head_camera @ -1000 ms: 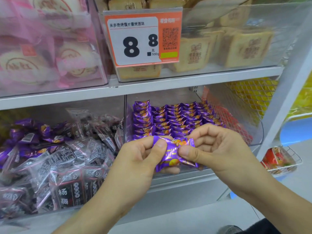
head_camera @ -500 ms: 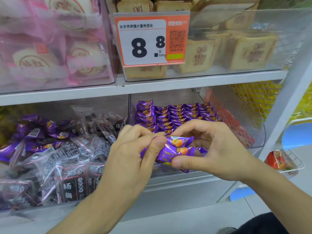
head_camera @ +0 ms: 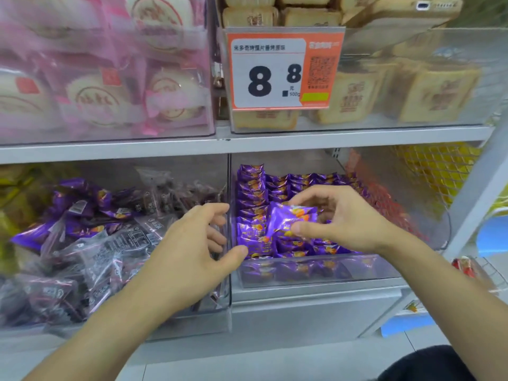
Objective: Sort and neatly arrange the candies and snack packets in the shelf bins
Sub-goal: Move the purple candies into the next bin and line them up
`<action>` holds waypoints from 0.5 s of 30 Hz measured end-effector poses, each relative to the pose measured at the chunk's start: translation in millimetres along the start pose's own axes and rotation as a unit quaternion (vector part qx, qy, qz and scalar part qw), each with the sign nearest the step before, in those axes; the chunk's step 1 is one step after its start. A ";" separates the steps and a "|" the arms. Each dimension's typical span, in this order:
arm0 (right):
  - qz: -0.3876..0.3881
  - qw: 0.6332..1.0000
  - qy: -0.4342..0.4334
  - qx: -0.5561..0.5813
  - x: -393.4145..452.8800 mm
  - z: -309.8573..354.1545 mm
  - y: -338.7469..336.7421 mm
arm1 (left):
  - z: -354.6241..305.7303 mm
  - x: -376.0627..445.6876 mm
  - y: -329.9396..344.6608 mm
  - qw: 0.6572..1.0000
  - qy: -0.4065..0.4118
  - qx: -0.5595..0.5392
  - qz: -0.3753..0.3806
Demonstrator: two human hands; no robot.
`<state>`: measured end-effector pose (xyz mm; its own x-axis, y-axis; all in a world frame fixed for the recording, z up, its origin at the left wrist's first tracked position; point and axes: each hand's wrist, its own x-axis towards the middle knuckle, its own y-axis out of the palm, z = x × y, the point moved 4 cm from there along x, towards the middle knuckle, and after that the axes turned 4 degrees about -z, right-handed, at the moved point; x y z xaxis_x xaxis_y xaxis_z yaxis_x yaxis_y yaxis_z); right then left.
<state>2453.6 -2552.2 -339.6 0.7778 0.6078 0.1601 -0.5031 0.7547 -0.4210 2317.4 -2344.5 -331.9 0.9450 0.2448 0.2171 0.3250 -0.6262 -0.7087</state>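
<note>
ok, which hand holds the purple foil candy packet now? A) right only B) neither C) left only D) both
A: the right hand pinches the purple foil candy packet over the clear plastic bin of neat purple rows, while the left hand hangs open beside it, touching no packet.

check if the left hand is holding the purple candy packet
No, the left hand is empty at the bin divider; the right hand pinches the purple foil candy packet.

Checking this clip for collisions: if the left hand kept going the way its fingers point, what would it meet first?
Probably the clear divider wall between the two lower bins: the left hand has its fingertips almost at it. Depth is unclear.
</note>
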 end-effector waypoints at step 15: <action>0.104 0.994 0.001 -0.019 19.1 -9.1 31.0 | 0.8 -9.5 0.9 0.997 0.070 -0.012 0.000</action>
<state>2456.3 -2519.5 -357.7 0.6592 0.7492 0.0651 -0.6384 0.6033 -0.4780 2308.7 -2346.8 -335.2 0.9406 0.1390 0.3099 0.3235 -0.6443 -0.6930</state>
